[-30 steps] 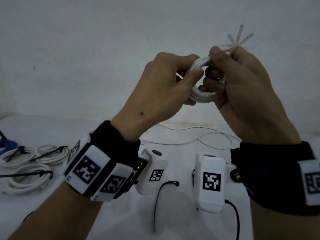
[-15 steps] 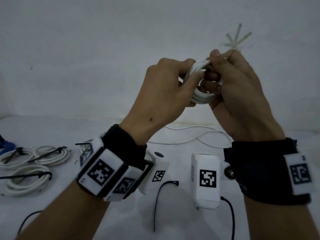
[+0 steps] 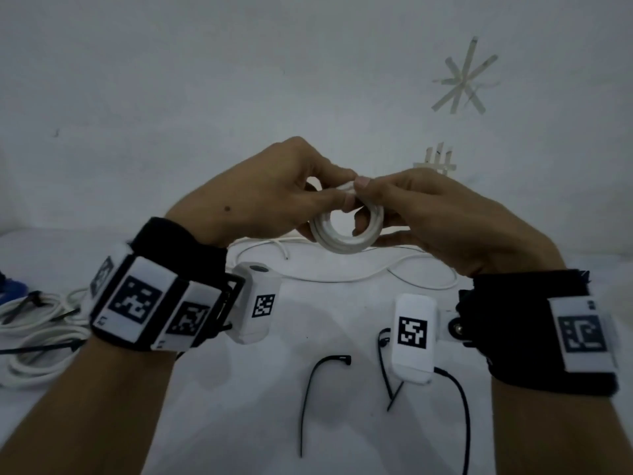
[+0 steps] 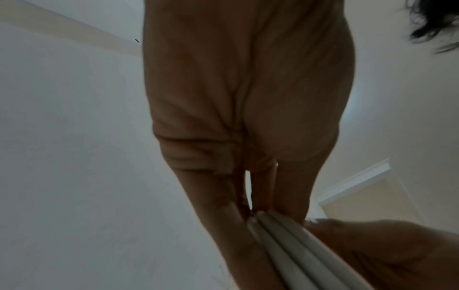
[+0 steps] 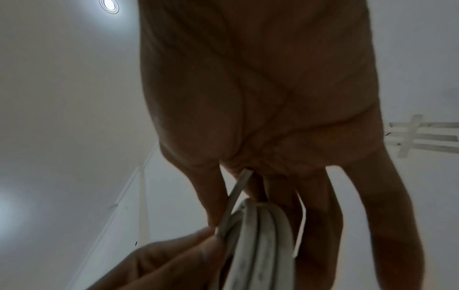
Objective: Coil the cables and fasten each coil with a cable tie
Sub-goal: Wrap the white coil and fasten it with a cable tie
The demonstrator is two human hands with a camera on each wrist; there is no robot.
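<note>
A small white cable coil (image 3: 346,234) hangs in the air between both hands, above the white table (image 3: 239,389). My left hand (image 3: 335,197) pinches the coil's top from the left with thumb and fingers. My right hand (image 3: 363,200) pinches it from the right, one finger through the ring. The left wrist view shows the coil's strands (image 4: 293,251) side by side under my fingers (image 4: 285,188). In the right wrist view a loose cable end (image 5: 236,198) sticks up beside the coil (image 5: 261,245). Black cable ties (image 3: 315,378) lie on the table below.
Three white coils (image 3: 30,323) fastened with black ties lie at the table's left edge, beside a blue object (image 3: 10,289). A loose white cable (image 3: 342,279) snakes along the back by the wall. More black ties (image 3: 455,406) lie front right. Tape marks (image 3: 462,80) stick on the wall.
Both hands have come down from in front of the wall toward the table with the coil. The coil has turned so its ring faces me, and the hands have spread apart a little.
</note>
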